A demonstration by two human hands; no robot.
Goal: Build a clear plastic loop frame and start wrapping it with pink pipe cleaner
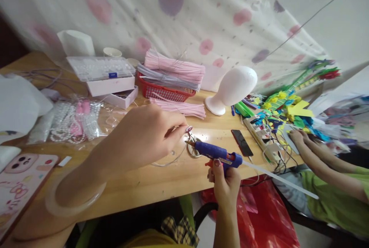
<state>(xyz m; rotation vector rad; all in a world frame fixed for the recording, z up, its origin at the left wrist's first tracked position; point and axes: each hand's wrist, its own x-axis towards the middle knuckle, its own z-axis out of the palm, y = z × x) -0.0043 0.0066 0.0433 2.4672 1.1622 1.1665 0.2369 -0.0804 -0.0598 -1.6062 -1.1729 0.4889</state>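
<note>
My right hand (226,181) is wrapped round the handle of a blue hot glue gun (211,150), with fingers at its orange trigger. A long translucent glue stick (282,181) sticks out of its back end. The gun's nozzle points left, close under the fingertips of my left hand (150,133). Thumb and forefinger of that hand are pinched together on a small item with thin wire at it; its kind is too small to make out. Below the nozzle lies a small round whitish object (193,149), partly hidden by the gun. A thin pale wire (170,162) curves beside it.
Pink pipe cleaners (181,108) lie before a red basket (167,92) of more bundles. A white foam head (235,86) stands behind. Bagged beads (75,121) and a phone (25,182) are left; another phone (241,143), a power strip (261,138) and a co-worker's hands (300,136) are right.
</note>
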